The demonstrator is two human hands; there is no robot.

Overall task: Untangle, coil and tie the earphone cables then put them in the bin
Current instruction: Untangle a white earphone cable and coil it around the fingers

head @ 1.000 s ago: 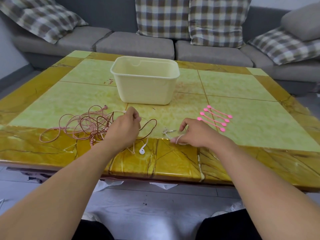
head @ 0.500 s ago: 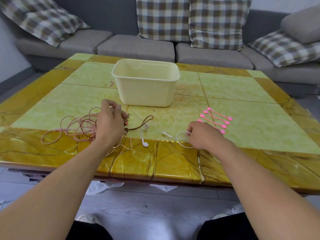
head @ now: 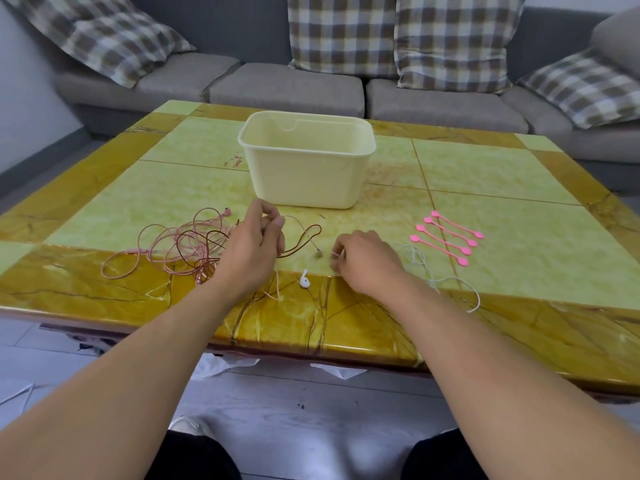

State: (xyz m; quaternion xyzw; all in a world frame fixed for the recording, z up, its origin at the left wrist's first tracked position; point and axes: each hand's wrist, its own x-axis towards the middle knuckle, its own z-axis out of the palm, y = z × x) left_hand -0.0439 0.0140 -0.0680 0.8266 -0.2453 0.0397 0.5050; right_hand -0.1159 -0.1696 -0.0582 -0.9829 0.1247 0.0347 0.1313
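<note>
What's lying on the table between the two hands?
In the head view, a white earbud and thin cable loops lie between the left hand and right hand.

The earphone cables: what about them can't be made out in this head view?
- Bin floor: hidden by its front wall.
- White cable within the right hand: covered by curled fingers.
- Pink and brown cables: crossings too fine to trace; the left hand covers part.
</note>
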